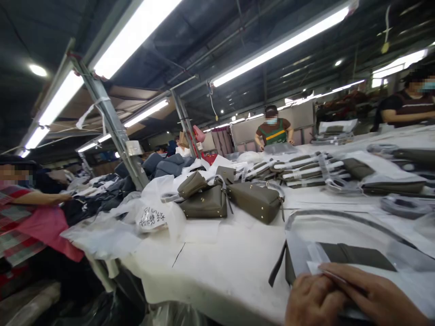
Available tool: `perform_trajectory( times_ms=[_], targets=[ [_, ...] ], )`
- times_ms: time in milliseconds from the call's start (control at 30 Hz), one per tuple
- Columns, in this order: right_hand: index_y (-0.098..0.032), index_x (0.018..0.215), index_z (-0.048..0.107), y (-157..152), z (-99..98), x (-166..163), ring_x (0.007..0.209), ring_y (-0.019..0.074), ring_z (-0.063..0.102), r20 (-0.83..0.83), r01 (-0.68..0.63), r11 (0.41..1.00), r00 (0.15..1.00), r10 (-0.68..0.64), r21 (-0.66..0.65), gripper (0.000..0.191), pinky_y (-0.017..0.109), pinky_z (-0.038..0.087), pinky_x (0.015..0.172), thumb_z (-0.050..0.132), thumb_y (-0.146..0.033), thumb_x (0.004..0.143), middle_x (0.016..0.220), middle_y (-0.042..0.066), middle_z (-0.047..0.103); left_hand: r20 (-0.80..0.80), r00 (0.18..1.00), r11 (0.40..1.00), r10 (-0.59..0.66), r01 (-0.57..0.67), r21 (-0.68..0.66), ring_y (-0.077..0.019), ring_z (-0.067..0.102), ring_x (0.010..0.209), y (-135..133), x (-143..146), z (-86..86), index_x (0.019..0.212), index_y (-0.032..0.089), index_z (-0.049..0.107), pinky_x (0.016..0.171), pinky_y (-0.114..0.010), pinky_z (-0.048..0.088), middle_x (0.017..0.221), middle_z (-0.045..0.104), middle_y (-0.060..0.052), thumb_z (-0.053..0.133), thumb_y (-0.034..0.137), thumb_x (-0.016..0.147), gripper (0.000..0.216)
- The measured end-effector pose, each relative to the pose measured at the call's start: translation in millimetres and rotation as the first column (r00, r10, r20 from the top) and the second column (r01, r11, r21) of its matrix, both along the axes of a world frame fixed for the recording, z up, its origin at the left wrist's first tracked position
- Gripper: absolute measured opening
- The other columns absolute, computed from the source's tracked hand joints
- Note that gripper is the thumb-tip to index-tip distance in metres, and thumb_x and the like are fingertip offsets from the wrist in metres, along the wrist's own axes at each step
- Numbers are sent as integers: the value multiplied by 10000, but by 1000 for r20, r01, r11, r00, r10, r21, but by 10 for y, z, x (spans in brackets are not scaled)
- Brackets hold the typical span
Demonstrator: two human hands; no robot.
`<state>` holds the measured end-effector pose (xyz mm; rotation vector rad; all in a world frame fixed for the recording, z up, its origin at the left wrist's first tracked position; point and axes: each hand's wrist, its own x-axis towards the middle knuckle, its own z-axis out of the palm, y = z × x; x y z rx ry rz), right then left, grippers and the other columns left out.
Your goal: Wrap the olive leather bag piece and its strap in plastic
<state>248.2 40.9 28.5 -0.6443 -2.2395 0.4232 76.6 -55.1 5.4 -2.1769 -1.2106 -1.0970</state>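
While the left hand (314, 299) and the right hand (380, 290) were together at the near right of the table (210, 253), the wrapped bag (356, 256) lay just beyond their fingers, showing olive amid translucent wrapping (413, 265). The left was curled, and the right reached in from the right side, its fingertips meeting a white slip (314, 267) at the bag's near side; whether either gripped the slip could not be told. A film-covered strap (340, 214) arched over the far side of the bag, and a dark strap end (277, 267) hung at its left. Near the middle of the table stood two olive bags (256, 199), with a small pouch (192, 183) just beside the left one. To their left, a clear bag (152, 219) bore handwritten characters. Farther right lay a stack (306, 172) of olive pieces with white padding; at the far left rose a blue-grey heap (168, 164) near a metal post (108, 122). One co-worker (13, 235) stood at the left with a pink cloth (50, 231), another, in a green apron (275, 136), at the far side.
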Motion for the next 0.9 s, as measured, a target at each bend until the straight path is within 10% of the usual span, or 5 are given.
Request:
perform_trajectory(
  times_ms=[300,600,900],
  targets=[
    [-337,1090,764,-51,-45,-2,949,268,744,1,24,995,1000,-25,100,358,376,629,848,590,-242,792,1081,14,762,73,995,994,64,-70,84,-196,682,910,42,32,-96,1085,254,697,843,-350,604,988,715,-67,557,273,930,209],
    [-282,1118,747,-341,249,-11,1066,211,703,-15,37,999,999,-36,27,415,359,579,963,525,-102,818,1125,36,753,65,997,993,44,-36,-112,-222,623,1077,-196,-14,172,1251,222,610,982,-416,546,1129,668,-88,491,111,915,373],
    [-251,1093,738,-446,302,5,1059,213,696,-14,30,1000,999,-30,4,354,398,576,955,537,-91,850,1130,52,747,130,991,989,27,-7,-151,-243,629,1117,-196,-66,95,1252,170,540,992,-427,546,1172,657,-115,567,172,923,331]
  ],
)
